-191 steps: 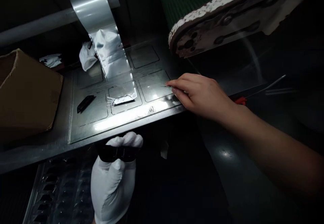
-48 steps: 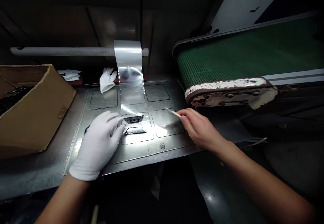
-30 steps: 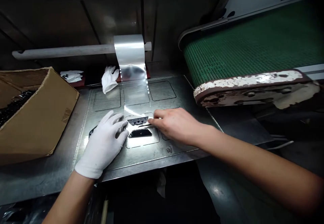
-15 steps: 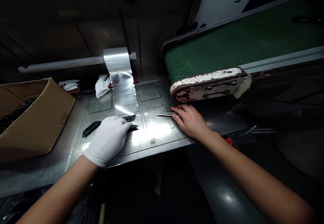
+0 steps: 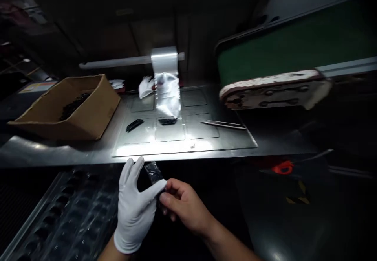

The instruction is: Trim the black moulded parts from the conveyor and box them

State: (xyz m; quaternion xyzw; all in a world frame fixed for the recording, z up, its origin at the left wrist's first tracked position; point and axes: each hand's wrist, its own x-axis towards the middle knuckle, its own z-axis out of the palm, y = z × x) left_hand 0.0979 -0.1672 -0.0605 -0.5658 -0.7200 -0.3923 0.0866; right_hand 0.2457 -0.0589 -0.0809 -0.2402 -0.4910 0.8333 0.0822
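A small glossy black plastic part (image 5: 153,171) is held up between my hands, just off the worktable's front edge. My left hand (image 5: 134,210), in a white glove, lays its thumb across the part, with two fingers pointing up and the others hidden. My bare right hand (image 5: 187,206) pinches the part's lower end between thumb and fingers. Tweezers (image 5: 224,124) lie on the metal worktable (image 5: 232,143). Two more black parts, one slanted on the left (image 5: 134,125) and one below the film (image 5: 167,122), rest there too.
Clear film (image 5: 166,84) hangs from a white bar (image 5: 118,62). A cardboard box (image 5: 103,111) of black parts stands left. A green conveyor (image 5: 279,48) rises at right. Below are a clear moulded tray (image 5: 85,214) and orange-handled scissors (image 5: 283,167).
Both hands have come back from the tabletop and met below its edge, holding a black part. The right hand has let go of the tweezers. The view has shifted left.
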